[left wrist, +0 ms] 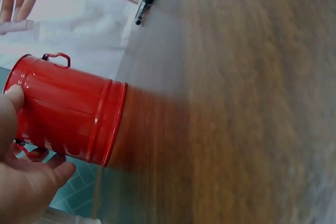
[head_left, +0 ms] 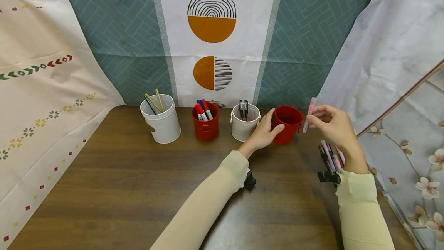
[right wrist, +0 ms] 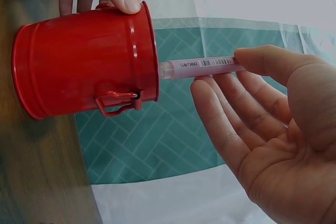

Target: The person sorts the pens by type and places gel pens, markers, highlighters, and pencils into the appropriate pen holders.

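Right grip [head_left: 333,126] pinches pink pen [right wrist: 191,69], left grip [head_left: 261,133] holds red bucket [right wrist: 79,72]; barcode [right wrist: 216,62] readable only from right wrist

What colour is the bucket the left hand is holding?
The bucket is shiny red; the right wrist view shows it best.

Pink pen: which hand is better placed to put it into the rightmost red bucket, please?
Right, I judge: the right hand pinches the pink pen close to the rim of the rightmost red bucket. The left hand grips that bucket's side, so it seems better for steadying.
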Available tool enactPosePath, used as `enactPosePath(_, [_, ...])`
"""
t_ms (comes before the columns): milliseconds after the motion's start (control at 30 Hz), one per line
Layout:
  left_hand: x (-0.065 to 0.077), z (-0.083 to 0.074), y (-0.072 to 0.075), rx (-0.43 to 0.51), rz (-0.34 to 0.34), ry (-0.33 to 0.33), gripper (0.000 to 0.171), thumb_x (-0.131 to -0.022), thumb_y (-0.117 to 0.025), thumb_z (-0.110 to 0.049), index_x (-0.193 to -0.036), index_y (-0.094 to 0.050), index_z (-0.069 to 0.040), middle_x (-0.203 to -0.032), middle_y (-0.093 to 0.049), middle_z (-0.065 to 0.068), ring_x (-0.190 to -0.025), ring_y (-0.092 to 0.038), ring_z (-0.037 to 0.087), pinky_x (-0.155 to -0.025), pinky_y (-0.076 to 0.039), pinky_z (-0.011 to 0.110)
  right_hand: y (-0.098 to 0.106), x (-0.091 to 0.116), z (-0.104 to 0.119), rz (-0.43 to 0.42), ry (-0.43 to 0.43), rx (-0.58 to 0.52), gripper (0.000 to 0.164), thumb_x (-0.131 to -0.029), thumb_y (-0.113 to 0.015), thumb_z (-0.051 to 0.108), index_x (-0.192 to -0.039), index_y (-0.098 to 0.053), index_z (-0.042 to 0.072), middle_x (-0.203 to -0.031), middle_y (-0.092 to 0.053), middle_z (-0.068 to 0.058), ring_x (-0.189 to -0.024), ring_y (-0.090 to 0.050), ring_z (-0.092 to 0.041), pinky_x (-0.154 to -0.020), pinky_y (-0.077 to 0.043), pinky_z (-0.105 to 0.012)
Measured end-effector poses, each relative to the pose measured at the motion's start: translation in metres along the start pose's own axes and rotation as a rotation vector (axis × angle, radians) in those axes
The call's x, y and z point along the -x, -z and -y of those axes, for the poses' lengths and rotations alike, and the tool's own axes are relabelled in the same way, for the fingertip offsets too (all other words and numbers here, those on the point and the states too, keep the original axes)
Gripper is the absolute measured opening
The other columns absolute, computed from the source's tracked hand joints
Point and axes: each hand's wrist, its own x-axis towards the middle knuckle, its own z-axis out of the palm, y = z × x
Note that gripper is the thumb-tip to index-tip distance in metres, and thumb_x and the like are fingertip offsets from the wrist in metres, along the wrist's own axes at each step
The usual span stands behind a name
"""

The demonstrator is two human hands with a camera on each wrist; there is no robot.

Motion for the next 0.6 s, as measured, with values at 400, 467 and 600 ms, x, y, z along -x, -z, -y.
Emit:
enactPosePath(400, [-0.002, 0.003, 0.0, -0.024, -0.012, -0.045, 0.074, -0.108, -0.063, -0.024, -0.169, -0.024, -0.009, -0.164, -0.042, 0.012, -0.149, -0.041, 0.024, -0.123, -0.037, 0.037, -0.011, -0.003, -0.002, -0.02, -0.003, -0.095, 0.03, -0.1, -0.076, 0.022, -0.123, -0.069, 0.002, -0.097, -0.076, 0.004, -0.077, -0.075, -0.005, -0.073, -0.06, -0.017])
enactPosePath(467, [-0.001, 0.003, 0.0, -0.022, -0.009, -0.045, 0.073, -0.108, -0.063, -0.023, -0.168, -0.025, -0.01, -0.164, -0.043, 0.011, -0.148, -0.041, 0.024, -0.123, -0.038, 0.037, -0.012, -0.004, -0.002, -0.031, 0.001, -0.112, 0.029, -0.101, -0.075, 0.02, -0.122, -0.069, 0.001, -0.095, -0.075, 0.007, -0.077, -0.075, -0.004, -0.073, -0.059, -0.016])
enactPosePath(600, [-0.002, 0.003, 0.0, -0.013, -0.01, -0.052, 0.071, -0.108, -0.062, -0.023, -0.168, -0.026, -0.01, -0.163, -0.043, 0.011, -0.148, -0.041, 0.024, -0.122, -0.039, 0.037, -0.011, -0.007, -0.001, -0.051, 0.018, -0.102, 0.029, -0.101, -0.074, 0.018, -0.122, -0.069, -0.001, -0.094, -0.076, 0.007, -0.076, -0.074, -0.001, -0.071, -0.057, -0.014])
